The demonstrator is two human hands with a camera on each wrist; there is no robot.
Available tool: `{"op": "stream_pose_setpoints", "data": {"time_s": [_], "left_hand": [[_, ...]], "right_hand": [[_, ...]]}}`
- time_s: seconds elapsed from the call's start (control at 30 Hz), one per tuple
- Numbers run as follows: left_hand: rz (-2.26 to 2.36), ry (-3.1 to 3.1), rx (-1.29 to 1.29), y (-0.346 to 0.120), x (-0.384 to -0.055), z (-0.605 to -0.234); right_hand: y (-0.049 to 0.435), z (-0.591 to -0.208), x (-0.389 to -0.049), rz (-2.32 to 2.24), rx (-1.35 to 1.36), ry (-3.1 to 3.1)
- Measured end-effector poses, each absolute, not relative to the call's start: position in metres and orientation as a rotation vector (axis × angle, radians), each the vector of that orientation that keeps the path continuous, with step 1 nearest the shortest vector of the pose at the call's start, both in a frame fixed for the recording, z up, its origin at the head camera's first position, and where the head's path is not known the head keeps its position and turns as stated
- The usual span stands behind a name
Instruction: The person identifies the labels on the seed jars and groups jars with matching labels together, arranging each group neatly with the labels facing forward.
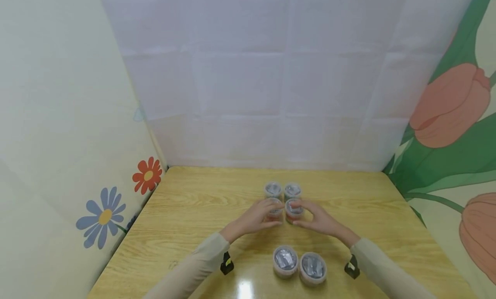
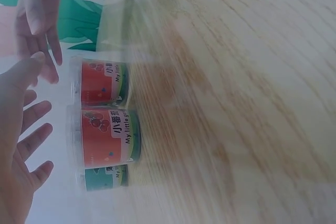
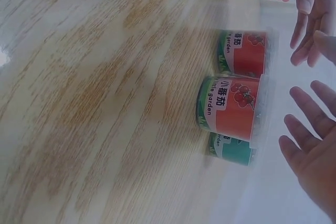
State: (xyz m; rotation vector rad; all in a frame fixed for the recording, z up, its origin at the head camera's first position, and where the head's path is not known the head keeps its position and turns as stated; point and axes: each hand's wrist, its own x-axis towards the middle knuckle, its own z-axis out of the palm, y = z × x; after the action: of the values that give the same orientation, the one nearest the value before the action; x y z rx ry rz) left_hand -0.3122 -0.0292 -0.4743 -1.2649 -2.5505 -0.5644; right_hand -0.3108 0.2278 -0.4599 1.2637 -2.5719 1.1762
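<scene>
Four-square in the middle of the table, small lidded plastic cups stand in two rows. The nearer row is a left red-labelled cup (image 2: 102, 140) and a right red-labelled cup (image 3: 231, 106), both printed with tomatoes. Behind them are a left teal-labelled cup (image 2: 100, 178) and its right neighbour (image 1: 292, 190). My left hand (image 1: 255, 216) hovers at the lid of the left red cup, fingers spread and loosely bent. Opposite it, my right hand (image 1: 319, 219) reaches over the right red cup's lid, thumb apart from the fingers. Neither hand grips anything in the wrist views.
Two more lidded cups, a left one (image 1: 285, 260) and a right one (image 1: 313, 266), stand side by side nearer me, between the forearms. The wooden table (image 1: 193, 191) ends at a white sheet (image 1: 240, 88) behind; flowered cloths hang at both sides.
</scene>
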Motion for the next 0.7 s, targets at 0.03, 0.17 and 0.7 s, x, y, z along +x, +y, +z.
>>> {"op": "stream_pose_setpoints", "data": {"time_s": [0.03,0.17,0.7], "left_hand": [[-0.565,-2.551,-1.269,-0.0299,-0.3118,-0.4745],[-0.562,-2.550,-1.282,-0.0322,-0.3108,-0.4763],[-0.562,-2.479,-1.379,-0.0396,-0.3021,-0.4793]], "right_hand": [[0.2278,-0.4598,-0.3103,1.171,1.269,-2.575],[0.2274,-0.4592,-0.3087,1.166,1.295,-2.576],[0.2239,-0.4632,-0.3035,1.119,1.357,-2.576]]}}
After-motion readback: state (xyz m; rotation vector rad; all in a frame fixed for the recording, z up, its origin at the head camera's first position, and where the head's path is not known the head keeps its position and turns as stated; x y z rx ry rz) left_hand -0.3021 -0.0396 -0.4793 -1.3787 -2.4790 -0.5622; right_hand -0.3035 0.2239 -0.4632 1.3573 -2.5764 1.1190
